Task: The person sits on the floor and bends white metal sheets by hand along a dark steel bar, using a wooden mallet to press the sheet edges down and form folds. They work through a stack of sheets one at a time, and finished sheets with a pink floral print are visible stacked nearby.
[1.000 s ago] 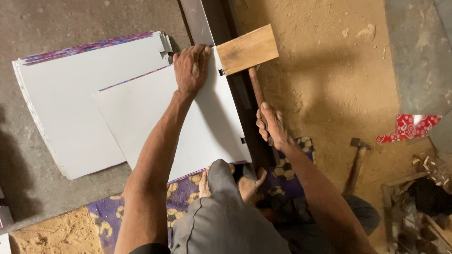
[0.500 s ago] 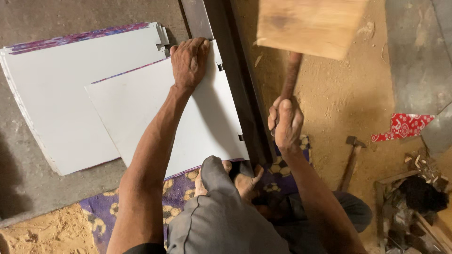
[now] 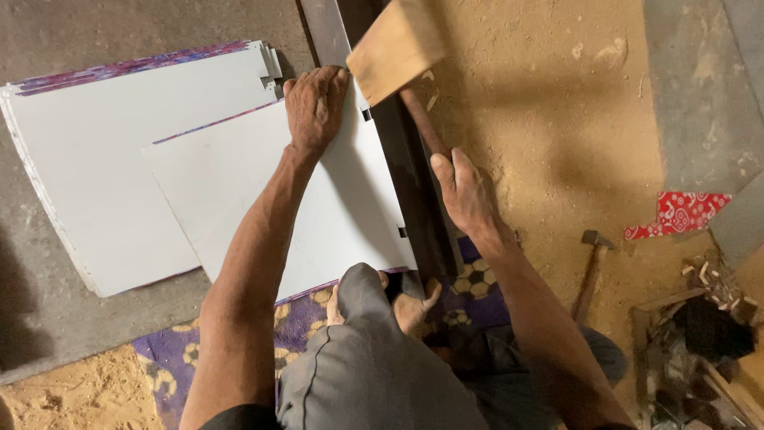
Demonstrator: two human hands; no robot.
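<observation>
Mallet (image 3: 398, 46), wooden, gripped by its handle in my right hand (image 3: 465, 195), head tilted just above the white sheet's (image 3: 318, 215) upper right edge; left hand (image 3: 314, 107) spread flat, pressing that corner, nearer.

No packages, labels, signs or screens in view.

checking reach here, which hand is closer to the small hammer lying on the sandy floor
Right. The right hand grips the wooden mallet handle, just left of the small hammer; the left hand presses the white sheet, farther away.
</observation>
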